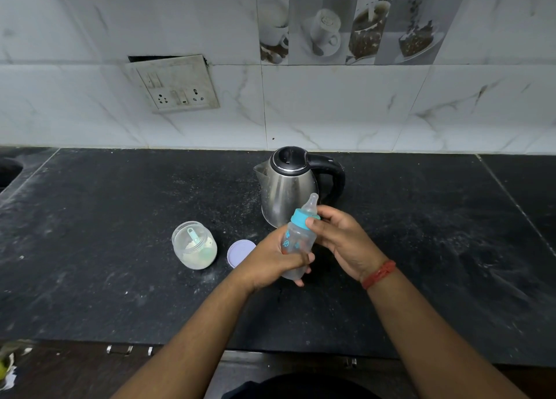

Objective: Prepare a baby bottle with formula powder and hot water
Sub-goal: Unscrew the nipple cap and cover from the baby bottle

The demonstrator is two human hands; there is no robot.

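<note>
A clear baby bottle (296,239) with a teal collar and a clear teat is held tilted above the black counter. My left hand (272,262) grips its lower body. My right hand (340,239) pinches the teal collar (301,218) with thumb and fingers. Behind the bottle stands a steel electric kettle (285,188) with a black lid and handle, lid down. To the left sits an open clear jar (194,245) of pale formula powder with a teal scoop (193,237) inside. Its lilac lid (239,253) lies flat beside it, partly hidden by my left hand.
The black stone counter (120,248) carries white powder dust. A tiled wall with a socket plate (177,86) rises behind. A sink edge (9,170) shows at the far left. The counter's front edge runs above dark cabinet fronts.
</note>
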